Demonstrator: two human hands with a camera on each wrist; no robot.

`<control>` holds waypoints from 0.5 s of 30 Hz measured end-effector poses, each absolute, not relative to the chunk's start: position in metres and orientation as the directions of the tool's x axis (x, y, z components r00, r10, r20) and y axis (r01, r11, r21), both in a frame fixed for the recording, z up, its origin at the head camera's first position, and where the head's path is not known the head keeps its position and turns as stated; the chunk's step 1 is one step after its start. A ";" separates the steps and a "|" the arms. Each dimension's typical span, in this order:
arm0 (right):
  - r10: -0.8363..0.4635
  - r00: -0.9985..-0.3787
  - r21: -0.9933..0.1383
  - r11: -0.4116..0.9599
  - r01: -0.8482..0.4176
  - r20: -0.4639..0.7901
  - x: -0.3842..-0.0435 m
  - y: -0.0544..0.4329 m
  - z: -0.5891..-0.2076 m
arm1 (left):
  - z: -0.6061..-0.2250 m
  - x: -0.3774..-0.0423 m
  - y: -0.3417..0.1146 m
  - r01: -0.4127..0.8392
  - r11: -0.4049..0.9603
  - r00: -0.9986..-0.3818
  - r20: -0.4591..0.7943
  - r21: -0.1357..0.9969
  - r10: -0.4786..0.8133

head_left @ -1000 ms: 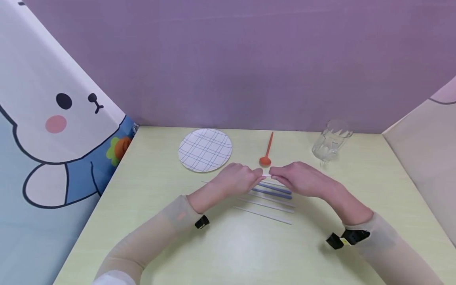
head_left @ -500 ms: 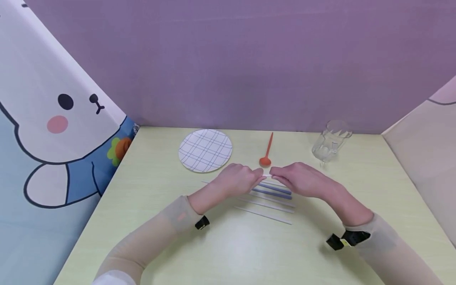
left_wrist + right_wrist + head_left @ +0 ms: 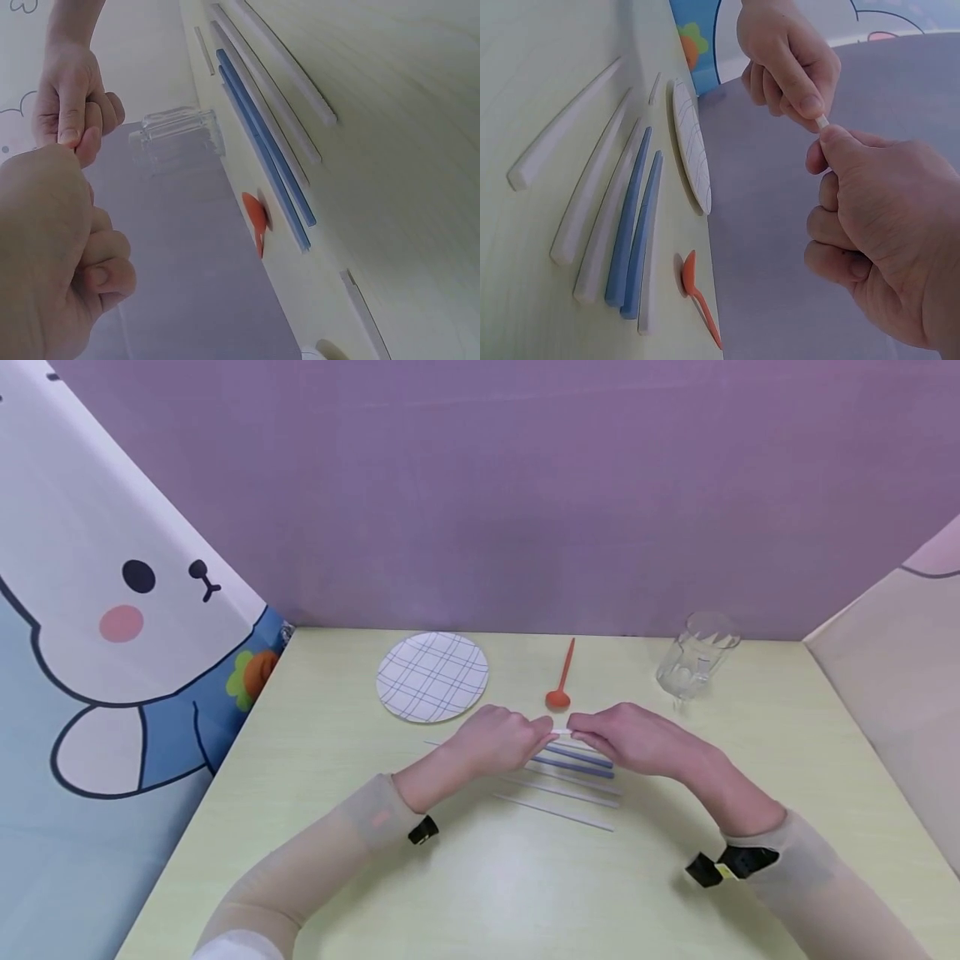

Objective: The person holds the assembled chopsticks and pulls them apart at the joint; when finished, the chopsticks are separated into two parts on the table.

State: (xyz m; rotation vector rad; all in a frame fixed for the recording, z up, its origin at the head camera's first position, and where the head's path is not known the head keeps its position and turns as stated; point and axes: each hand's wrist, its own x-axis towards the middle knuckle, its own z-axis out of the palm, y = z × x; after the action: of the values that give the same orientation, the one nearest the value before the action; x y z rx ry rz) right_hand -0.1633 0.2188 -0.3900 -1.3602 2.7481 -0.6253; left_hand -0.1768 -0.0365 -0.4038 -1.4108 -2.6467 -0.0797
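Over the middle of the yellow-green table (image 3: 480,885) my two hands meet fingertip to fingertip. My left hand (image 3: 534,730) and my right hand (image 3: 587,725) each pinch one end of a short white stick-like piece (image 3: 561,729), seen in the right wrist view as a small white tip (image 3: 822,120) between the thumbs. The other fingers of both hands are curled. Below the hands, several thin straws lie side by side on the table: two blue ones (image 3: 579,761) and white ones (image 3: 558,811). The hands partly hide the straws' left ends.
A round white plate with a blue check pattern (image 3: 432,676) lies at the back left. An orange spoon (image 3: 562,682) lies behind the hands. A clear drinking glass (image 3: 694,662) stands at the back right. Walls close in the table at the back and both sides.
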 end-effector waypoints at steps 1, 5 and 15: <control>-0.764 -0.623 -0.358 0.540 -0.761 0.170 -0.163 0.219 -0.390 | -0.404 -0.177 -0.036 0.828 0.561 -0.553 0.150 -0.017 0.820; -0.759 -0.625 -0.361 0.539 -0.761 0.185 -0.163 0.219 -0.392 | -0.403 -0.176 -0.036 0.821 0.570 -0.564 0.144 -0.007 0.813; -0.771 -0.611 -0.366 0.524 -0.769 0.180 -0.162 0.222 -0.389 | -0.405 -0.176 -0.035 0.833 0.549 -0.534 0.167 -0.064 0.829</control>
State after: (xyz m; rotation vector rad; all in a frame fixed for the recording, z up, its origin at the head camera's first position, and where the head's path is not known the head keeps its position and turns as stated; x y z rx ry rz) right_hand -0.1623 0.2222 -0.3887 -1.3840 2.7382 -0.6533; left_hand -0.1760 -0.0353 -0.4050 -1.4119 -2.6048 -0.0356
